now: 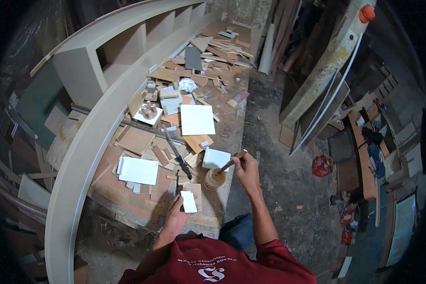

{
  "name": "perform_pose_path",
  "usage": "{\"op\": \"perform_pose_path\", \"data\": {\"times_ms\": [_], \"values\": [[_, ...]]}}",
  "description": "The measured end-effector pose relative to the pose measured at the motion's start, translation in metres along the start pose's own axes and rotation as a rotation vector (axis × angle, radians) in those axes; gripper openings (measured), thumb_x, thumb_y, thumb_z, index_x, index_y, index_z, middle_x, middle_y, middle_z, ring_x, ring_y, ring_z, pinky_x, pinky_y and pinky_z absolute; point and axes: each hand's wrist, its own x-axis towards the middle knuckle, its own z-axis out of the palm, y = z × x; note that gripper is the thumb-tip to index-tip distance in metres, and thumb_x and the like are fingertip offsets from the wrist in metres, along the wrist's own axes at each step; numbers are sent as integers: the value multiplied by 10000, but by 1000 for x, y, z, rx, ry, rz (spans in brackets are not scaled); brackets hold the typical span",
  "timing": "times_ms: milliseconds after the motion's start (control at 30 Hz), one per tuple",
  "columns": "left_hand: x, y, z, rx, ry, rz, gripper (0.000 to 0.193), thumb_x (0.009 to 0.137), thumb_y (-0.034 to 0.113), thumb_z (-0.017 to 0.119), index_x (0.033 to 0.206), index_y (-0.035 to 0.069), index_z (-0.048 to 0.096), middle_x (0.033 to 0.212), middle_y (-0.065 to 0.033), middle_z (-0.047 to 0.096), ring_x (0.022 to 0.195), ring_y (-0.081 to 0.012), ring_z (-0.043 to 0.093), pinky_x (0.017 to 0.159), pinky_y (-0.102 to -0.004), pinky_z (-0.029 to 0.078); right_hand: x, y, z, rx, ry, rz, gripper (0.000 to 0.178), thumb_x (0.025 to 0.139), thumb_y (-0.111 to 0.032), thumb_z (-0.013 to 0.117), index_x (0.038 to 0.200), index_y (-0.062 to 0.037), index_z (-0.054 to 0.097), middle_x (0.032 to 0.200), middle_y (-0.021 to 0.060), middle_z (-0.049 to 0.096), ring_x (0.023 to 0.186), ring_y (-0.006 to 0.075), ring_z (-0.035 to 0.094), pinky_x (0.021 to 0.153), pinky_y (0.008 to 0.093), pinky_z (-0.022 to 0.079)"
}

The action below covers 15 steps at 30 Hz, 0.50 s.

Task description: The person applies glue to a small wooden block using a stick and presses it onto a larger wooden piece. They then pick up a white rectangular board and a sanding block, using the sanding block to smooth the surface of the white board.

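Observation:
My left hand (173, 219) grips a small white rectangular panel (189, 202) by its left edge, above the near end of the workbench. A plain tan board piece (197, 191) lies just behind that panel. My right hand (248, 171) pinches a brown wooden stick (233, 161), whose lower end goes into the mouth of a round tan pot (212, 182). What the pot holds is hard to make out. Close behind the pot sits a white board (216, 158). To its left a long dark tool with a black handle (182, 166) lies slanted across wood pieces.
Offcuts (222, 52) cover the bench's far end. Square white panels (197, 119) (138, 171) lie mid-bench and left. A long curved wooden frame with compartments (80, 161) runs along the left. On the right are the floor (288, 222), a leaning post (322, 71) and a red box (322, 166).

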Motion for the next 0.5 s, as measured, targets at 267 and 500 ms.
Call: {"op": "perform_pose_path", "data": {"times_ms": [267, 500], "values": [[8, 5, 27, 44, -42, 82, 388, 989, 218, 442, 1297, -18, 420, 1265, -181, 516, 1165, -273, 512, 998, -455, 425, -18, -25, -55, 237, 208, 108, 102, 877, -79, 606, 913, 16, 606, 803, 52, 618, 760, 129, 583, 710, 278, 471], [-1, 6, 40, -35, -32, 96, 379, 962, 279, 518, 1225, 7, 494, 1163, -127, 574, 1075, -252, 572, 948, -452, 456, -44, -26, -91, 620, 343, 163, 148, 911, -110, 594, 991, 14, 598, 913, 77, 606, 814, 137, 566, 747, 303, 463]]}}
